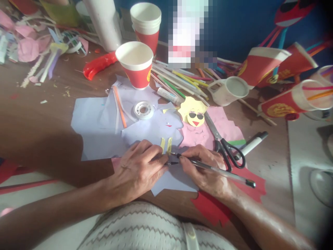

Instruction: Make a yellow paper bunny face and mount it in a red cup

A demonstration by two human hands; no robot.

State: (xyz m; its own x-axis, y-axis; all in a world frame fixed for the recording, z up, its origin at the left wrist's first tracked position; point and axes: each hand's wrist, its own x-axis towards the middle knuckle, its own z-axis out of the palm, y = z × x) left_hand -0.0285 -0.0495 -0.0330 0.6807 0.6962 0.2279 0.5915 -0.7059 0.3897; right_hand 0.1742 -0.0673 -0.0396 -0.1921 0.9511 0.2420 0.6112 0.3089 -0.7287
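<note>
Left hand (143, 170) partly hides bluish paper (177, 178); right hand (208, 168) holds pen (225, 172)

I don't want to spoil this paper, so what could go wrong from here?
The pen in the right hand has its tip by the small yellow strips, so a slip might mark the lavender paper around them. The black-handled scissors lie close beside that hand, so a sideways bump could shift them.
</note>
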